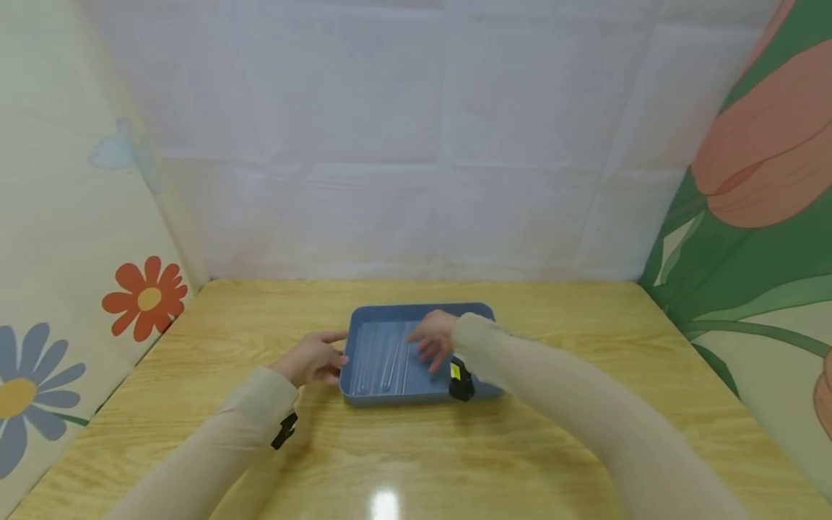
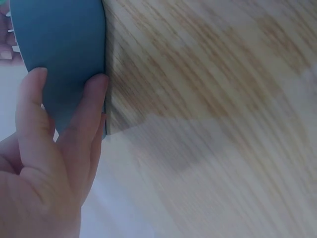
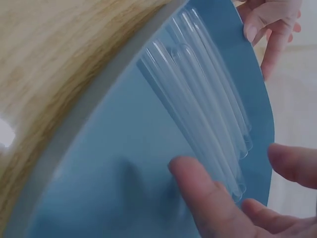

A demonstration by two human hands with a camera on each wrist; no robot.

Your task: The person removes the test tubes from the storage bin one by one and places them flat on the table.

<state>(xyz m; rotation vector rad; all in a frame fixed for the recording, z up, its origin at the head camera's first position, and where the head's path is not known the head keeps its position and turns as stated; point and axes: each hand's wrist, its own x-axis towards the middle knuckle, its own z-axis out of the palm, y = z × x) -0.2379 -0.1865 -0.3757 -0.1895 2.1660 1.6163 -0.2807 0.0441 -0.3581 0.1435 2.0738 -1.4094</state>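
Note:
A shallow blue rectangular tray [image 1: 422, 399] stands on the wooden table. Several clear, round-ended glass test tubes [image 3: 190, 89] lie side by side in its left part. At the tray's left side, my left hand [image 1: 313, 359] rests its fairly straight fingertips against the outside of the wall, as the left wrist view shows. My right hand [image 1: 437, 336] hovers inside the tray's outline, just right of the tubes. Its fingers are spread and loosely bent, with nothing between them. In the right wrist view, a fingertip [image 3: 185, 168] appears close beside the nearest tube.
Wood-grain table [image 1: 559, 448] surrounds the tray on all sides. A white cloth backdrop [image 1: 422, 144] hangs behind it. Flower-patterned panels flank the table at left [image 1: 52, 238] and right [image 1: 767, 274]. Each wrist carries a small black device.

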